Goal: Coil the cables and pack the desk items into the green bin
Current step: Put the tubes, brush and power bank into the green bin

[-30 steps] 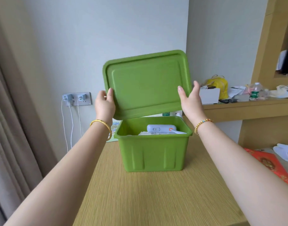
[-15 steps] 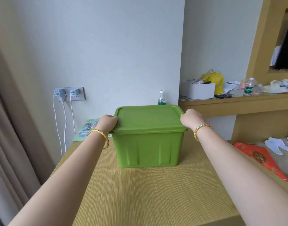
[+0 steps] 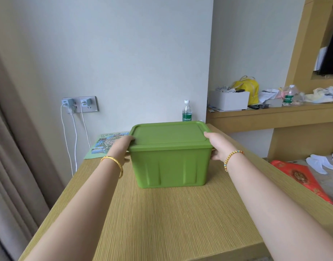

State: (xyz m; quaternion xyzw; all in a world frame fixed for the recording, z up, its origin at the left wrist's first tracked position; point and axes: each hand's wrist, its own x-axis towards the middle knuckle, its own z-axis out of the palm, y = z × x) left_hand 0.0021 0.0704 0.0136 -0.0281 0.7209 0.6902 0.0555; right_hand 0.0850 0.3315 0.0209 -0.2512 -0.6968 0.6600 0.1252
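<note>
Seeing desk (image 3: 161, 223) first, green bin (image 3: 171, 166) mid-desk toward far end, lid (image 3: 169, 135) closed on top. My left hand (image 3: 122, 147) grips left lid edge, right hand (image 3: 216, 146) grips right edge. Water bottle (image 3: 187, 112) just behind.

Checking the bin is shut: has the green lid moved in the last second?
Yes. The lid came down from above the green bin and now lies on its rim, with the left hand and right hand at its ends.

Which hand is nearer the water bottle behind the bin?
Right. The right hand grips the green bin's right rim, below the water bottle; the left hand grips the far rim.
</note>
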